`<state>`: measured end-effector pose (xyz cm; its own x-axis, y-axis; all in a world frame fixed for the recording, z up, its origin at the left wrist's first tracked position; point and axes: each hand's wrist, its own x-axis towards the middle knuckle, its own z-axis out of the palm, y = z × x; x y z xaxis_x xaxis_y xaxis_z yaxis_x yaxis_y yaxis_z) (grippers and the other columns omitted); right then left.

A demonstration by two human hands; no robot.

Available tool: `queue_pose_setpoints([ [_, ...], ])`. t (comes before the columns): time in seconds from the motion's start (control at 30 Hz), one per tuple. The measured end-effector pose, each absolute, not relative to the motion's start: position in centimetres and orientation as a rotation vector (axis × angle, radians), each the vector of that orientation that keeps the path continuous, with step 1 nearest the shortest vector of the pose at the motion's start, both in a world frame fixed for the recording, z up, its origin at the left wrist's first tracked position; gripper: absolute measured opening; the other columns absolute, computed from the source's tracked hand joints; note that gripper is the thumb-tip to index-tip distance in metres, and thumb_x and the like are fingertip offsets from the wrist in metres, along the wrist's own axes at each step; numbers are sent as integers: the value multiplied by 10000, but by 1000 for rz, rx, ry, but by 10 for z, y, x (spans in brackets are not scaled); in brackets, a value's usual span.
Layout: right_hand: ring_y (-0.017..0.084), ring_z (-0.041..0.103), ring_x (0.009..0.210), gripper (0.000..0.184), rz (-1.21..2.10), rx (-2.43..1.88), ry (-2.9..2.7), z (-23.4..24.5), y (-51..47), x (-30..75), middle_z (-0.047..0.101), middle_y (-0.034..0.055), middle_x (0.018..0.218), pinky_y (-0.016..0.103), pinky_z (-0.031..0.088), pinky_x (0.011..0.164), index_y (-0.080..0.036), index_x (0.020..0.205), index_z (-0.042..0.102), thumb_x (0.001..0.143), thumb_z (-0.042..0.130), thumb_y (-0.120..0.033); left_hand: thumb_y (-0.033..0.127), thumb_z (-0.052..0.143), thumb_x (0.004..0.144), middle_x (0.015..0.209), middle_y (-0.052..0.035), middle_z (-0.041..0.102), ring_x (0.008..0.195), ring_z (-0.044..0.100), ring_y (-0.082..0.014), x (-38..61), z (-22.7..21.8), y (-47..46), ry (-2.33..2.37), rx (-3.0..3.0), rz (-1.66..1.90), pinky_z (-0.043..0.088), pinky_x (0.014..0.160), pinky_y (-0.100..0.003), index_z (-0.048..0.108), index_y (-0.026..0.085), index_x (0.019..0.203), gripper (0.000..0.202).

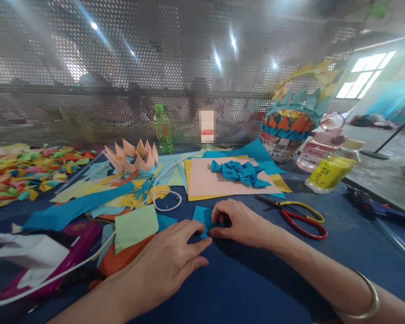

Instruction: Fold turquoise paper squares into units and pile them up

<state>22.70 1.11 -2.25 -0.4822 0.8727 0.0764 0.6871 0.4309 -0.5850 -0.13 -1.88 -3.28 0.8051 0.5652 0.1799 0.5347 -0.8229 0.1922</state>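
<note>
A small piece of blue paper (pixel 201 216) lies on the dark blue table in front of me. My right hand (pixel 238 223) bends its fingers and thumb together over the paper's right edge, pinching it. From the lower left reaches my left hand (pixel 177 247), fingers stretched out and apart, with a fingertip at the paper's left edge. Just beyond sits a pile of folded blue paper pieces (pixel 241 173), resting on a pale pink sheet (pixel 202 177). Scissors with red and yellow handles (pixel 305 220) lie to the right of my right hand.
Left are paper scraps (pixel 37 171), a peach paper crown-like ring (pixel 133 155), a white cable (pixel 168 209) and a magenta device (pixel 77 243). Right stand a decorated basket (pixel 283 139), a yellow-labelled bottle (pixel 333 168) and a blue glue gun (pixel 380 209). A green bottle (pixel 163 130) stands behind.
</note>
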Motion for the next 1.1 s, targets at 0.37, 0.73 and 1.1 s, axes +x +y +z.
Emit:
queue_pose_setpoints([
  [0.37,144,522,728,327,796,-1528,-2232,-19,18,242,576,-9,829,252,333,629,-181,987,555,725,732,-265,317,421,1000,1203,-90,525,1037,571,-253,-3,-33,-20,873,2870,366,512,850,-406,602,247,1200,278],
  [0.73,232,543,871,594,666,-1641,-2212,-20,7,226,576,17,891,360,344,758,-186,1074,523,631,797,-470,284,489,972,1177,-71,566,995,605,-237,-2,-31,-19,883,2897,388,517,823,-364,644,256,1160,245],
  [1.1,186,553,923,466,861,-1295,-2114,-30,18,234,603,79,1074,333,435,825,-187,1262,429,839,607,-264,297,435,993,1173,-76,580,971,626,-221,-2,-26,-23,896,2866,392,525,821,-349,663,249,1129,270],
])
